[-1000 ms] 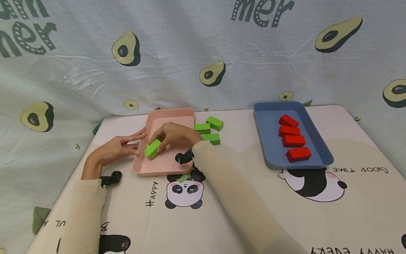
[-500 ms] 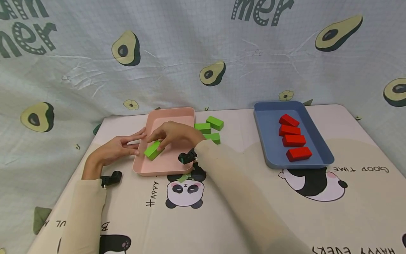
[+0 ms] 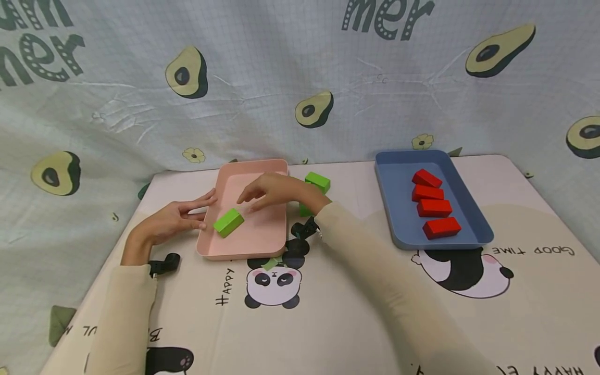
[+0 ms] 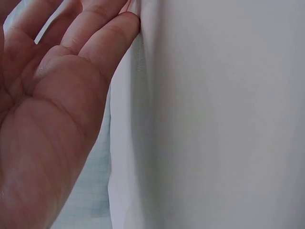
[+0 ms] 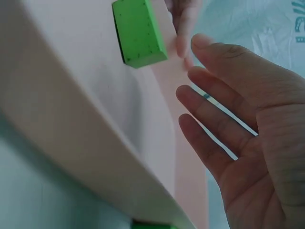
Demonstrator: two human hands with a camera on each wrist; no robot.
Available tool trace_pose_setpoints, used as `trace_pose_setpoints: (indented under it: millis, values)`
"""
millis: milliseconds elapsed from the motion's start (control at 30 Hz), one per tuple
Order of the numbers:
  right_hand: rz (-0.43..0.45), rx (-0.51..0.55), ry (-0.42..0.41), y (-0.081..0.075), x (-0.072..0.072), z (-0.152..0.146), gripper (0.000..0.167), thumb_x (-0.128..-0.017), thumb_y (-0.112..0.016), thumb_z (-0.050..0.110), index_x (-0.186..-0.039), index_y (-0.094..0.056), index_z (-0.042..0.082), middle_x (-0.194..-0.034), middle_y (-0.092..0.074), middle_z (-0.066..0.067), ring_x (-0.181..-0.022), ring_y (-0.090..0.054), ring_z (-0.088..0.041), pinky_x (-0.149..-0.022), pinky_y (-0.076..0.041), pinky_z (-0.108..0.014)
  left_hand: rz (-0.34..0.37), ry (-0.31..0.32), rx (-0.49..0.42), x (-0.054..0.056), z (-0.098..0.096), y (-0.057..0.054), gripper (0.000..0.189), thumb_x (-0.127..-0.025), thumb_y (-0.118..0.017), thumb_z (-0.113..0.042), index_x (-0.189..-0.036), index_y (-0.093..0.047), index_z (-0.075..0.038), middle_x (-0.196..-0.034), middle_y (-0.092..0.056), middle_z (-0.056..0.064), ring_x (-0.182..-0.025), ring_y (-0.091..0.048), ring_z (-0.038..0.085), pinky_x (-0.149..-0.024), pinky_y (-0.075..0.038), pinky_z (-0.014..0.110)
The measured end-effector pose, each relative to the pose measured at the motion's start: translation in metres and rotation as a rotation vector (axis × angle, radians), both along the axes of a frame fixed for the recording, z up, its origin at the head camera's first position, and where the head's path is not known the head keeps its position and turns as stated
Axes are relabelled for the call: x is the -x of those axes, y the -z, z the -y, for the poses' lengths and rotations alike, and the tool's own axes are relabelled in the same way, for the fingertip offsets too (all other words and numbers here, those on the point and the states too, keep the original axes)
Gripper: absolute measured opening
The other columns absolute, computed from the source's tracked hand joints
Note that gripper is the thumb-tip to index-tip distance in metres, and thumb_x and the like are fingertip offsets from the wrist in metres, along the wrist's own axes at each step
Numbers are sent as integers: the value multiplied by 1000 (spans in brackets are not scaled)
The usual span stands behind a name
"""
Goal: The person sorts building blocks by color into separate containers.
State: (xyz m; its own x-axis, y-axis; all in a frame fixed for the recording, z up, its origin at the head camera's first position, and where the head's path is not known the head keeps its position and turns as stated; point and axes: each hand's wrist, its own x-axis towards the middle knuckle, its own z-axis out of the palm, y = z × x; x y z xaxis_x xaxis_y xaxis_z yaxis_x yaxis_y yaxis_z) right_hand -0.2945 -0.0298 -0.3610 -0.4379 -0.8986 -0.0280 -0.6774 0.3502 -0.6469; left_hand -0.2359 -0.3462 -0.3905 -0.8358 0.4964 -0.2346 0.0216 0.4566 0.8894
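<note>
In the head view a green block (image 3: 228, 223) lies in the pink tray (image 3: 262, 245), near its left side. Above the tray, up and right of that block, my right hand (image 3: 274, 190) hovers with its fingers spread and nothing between them. The right wrist view shows the same green block (image 5: 139, 32) apart from my right hand (image 5: 248, 105). My left hand (image 3: 171, 221) touches the tray's left edge with extended fingers. In the left wrist view, the palm of my left hand (image 4: 57, 105) shows, holding nothing.
More green blocks (image 3: 317, 181) lie on the table just right of the pink tray, partly hidden by my right arm. Farther right stands a blue tray (image 3: 398, 224) with several red blocks (image 3: 434, 208) in a column. A printed cloth (image 3: 262, 130) hangs behind the table.
My right hand has let go of the green block, leaving it in the pink tray, and has moved up and to the right. My left hand stays at the tray's edge.
</note>
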Motion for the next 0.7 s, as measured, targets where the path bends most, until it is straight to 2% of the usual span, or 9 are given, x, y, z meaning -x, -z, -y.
trace_pose_setpoints:
  millis: [100, 233, 367, 500, 700]
  values:
    - [1, 3, -7, -4, 0, -11, 36, -98, -70, 18, -131, -69, 4, -129, -69, -9, -123, -62, -21, -107, -45, -24, 8, -1, -11, 0, 0, 0, 74, -92, -76, -11, -156, -38, -7, -169, -17, -6, -136, -45, -2, -97, -50, 19]
    - [-3, -18, 3, -12, -4, -28, 36, -98, -70, 20, -131, -69, 5, -131, -69, -9, -125, -62, -20, -108, -45, -26, -14, 3, -3, 0, -1, 1, 73, -92, -75, -11, -156, -39, -7, -169, -18, -6, -137, -44, -1, -96, -50, 18]
    - [-48, -51, 31, -17, -8, -43, 37, -99, -69, 25, -132, -70, 9, -132, -69, -6, -123, -63, -16, -107, -47, -29, -29, -3, 15, -2, -1, 0, 73, -92, -76, -11, -155, -40, -9, -168, -19, -8, -140, -40, 1, -95, -49, 16]
    - [-75, -58, 70, -16, -12, -59, 37, -99, -70, 25, -133, -70, 11, -130, -70, -6, -119, -65, -17, -104, -50, -34, -21, -5, -6, -2, -1, -1, 73, -92, -75, -10, -155, -39, -7, -168, -19, -5, -139, -41, 1, -95, -50, 17]
    - [-61, -28, 137, -7, -18, -83, 38, -98, -70, 24, -133, -69, 11, -126, -72, -5, -117, -66, -15, -104, -50, -32, -16, -4, -20, -3, -2, -1, 73, -92, -75, -9, -155, -39, -7, -168, -19, -3, -136, -41, -6, -95, -49, 16]
